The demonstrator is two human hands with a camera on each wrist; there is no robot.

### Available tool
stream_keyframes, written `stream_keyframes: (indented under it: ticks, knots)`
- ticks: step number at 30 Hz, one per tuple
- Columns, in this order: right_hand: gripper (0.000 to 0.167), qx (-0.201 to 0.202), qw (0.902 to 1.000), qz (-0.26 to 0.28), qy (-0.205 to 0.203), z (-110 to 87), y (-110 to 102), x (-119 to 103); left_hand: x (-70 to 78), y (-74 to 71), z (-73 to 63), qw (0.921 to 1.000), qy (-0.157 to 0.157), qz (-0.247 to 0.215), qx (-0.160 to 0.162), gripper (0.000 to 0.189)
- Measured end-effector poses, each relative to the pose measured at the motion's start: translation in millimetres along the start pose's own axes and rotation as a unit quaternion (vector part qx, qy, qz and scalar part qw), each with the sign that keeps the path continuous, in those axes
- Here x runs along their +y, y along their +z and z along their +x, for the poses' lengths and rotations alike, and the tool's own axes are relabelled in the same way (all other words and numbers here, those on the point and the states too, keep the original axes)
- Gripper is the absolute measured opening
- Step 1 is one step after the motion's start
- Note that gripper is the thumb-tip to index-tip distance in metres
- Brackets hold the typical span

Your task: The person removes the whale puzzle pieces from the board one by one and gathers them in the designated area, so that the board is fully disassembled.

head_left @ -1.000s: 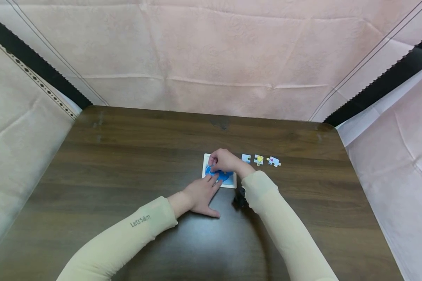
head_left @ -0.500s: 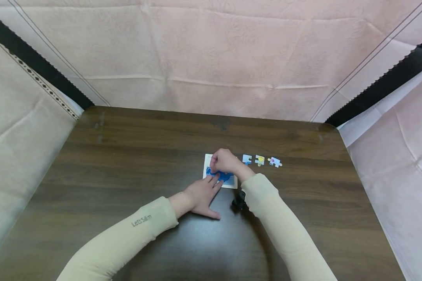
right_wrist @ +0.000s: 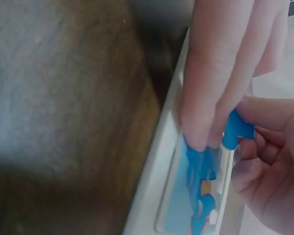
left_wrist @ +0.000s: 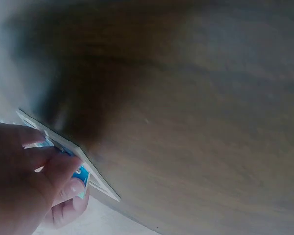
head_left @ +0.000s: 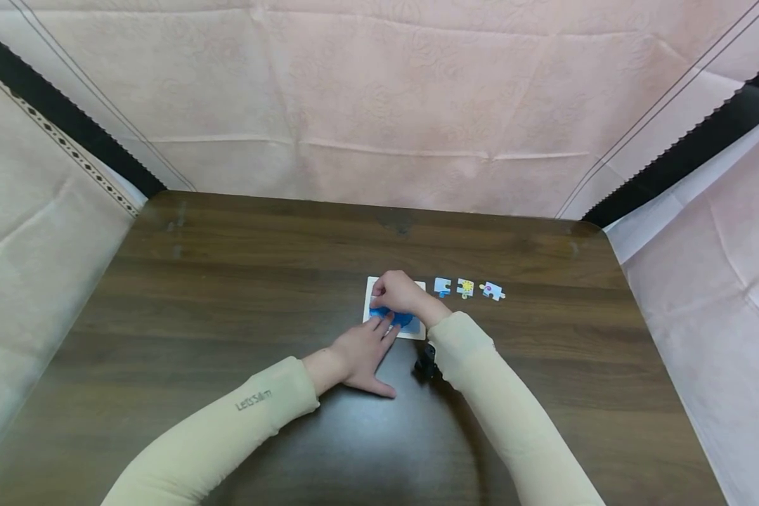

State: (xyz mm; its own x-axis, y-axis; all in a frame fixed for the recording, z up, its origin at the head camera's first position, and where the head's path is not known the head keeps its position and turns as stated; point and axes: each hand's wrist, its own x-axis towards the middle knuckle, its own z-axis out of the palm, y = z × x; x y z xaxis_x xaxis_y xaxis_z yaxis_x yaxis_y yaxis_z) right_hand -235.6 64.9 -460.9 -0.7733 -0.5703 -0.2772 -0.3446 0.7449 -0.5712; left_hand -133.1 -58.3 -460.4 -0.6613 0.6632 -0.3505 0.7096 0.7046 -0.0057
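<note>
A small white-rimmed puzzle tray with blue jigsaw pieces inside lies on the table. My left hand rests with straight, spread fingers on the tray's near side; in the right wrist view its fingertips press on the blue pieces. Above the tray's left part, my right hand pinches a blue puzzle piece between thumb and fingers. That piece is tilted up at the tray's rim. From the head view, the right hand hides it and much of the tray.
In a row right of the tray lie three loose puzzle pieces: a light blue one, one with yellow and a pale one. A black device hangs under the right wrist. Light cloth stands behind the brown table.
My right hand has shifted slightly left over the tray, its wrist lower across the right side. The left hand stays in place, and the three loose pieces have not moved.
</note>
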Motion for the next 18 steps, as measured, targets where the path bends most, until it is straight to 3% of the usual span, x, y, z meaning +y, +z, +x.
stream_keyframes:
  ticks: [7, 14, 18]
  knots:
    - [0.021, 0.036, 0.9967, 0.038, 0.062, -0.7, 5.1, 1.1, -1.7, -3.8, 1.2, 0.9999, 0.005, -0.005, -0.013, 0.107]
    - [0.019, 0.059, 0.9968, 0.018, 0.050, -2.6, 9.6, -1.5, -3.6, -4.4, 1.7, 0.9998, 0.010, 0.004, -0.016, 0.107]
    - [0.021, 0.063, 0.9956, 0.044, 0.053, -4.1, 9.4, 1.9, -3.7, -3.3, 2.8, 0.9998, 0.010, 0.001, -0.018, 0.107]
